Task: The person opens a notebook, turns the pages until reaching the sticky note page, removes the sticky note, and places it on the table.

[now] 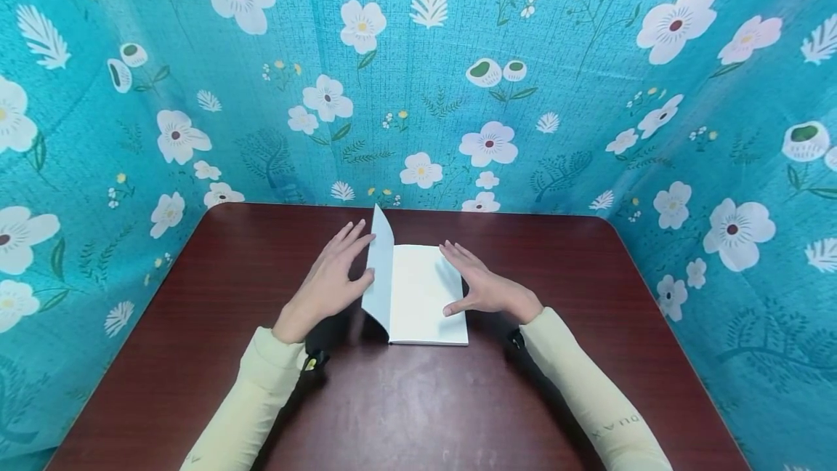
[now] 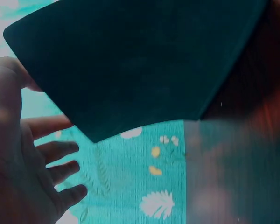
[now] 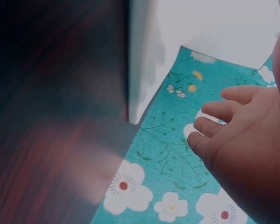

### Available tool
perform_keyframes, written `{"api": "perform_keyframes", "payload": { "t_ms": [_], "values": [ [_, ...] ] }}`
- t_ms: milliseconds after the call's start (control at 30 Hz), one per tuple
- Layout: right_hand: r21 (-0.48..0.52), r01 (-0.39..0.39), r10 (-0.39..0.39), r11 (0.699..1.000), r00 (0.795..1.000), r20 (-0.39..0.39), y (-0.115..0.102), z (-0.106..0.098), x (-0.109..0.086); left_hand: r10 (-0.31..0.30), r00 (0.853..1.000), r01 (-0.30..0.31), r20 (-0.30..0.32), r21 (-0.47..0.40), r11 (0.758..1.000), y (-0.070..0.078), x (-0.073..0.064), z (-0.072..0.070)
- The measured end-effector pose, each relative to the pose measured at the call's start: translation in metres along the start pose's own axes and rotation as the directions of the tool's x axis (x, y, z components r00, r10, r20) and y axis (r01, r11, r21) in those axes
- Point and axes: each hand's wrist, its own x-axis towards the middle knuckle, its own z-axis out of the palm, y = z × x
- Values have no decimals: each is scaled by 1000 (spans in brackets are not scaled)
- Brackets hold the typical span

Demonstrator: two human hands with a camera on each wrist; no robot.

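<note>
A notebook (image 1: 425, 296) lies on the table with its front cover (image 1: 381, 275) raised steeply at the left. Blank white paper faces up beside the cover. From outside, in the left wrist view, the cover (image 2: 130, 70) looks dark and slightly curved. My left hand (image 1: 330, 278) is at the cover's free edge, fingers spread, with the thumb and index fingertip at that edge. Over the right side of the white page is my right hand (image 1: 487, 286), fingers extended and thumb apart, holding nothing. The right wrist view shows its loosely extended fingers (image 3: 214, 112) beside the white pages (image 3: 224, 28).
The dark reddish-brown table (image 1: 425, 405) extends around the notebook. Blue floral cloth (image 1: 405, 78) hangs behind the table and along both sides. A dark band with a small yellow mark (image 1: 312, 363) sits at the left wrist.
</note>
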Motion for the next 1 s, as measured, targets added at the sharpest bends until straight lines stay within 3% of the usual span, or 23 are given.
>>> {"api": "perform_keyframes", "payload": {
  "t_ms": [167,367,600,867,1000],
  "values": [
    [-62,-33,34,998,999,9,10,4,-4,27,999,-28,34,7,1000,-9,-10,-11],
    [-77,-66,68,995,997,35,19,6,-8,51,996,-58,72,108,992,-18,-20,-15],
    [-127,-73,83,989,993,78,30,9,-12,55,989,-87,140,238,967,-27,-27,1],
    [-124,-122,135,985,986,100,37,12,-15,18,981,-66,191,246,967,-31,-31,18],
    [-120,-142,155,983,982,108,37,12,-18,-35,972,-21,233,235,972,-32,-34,25]
  ]
}}
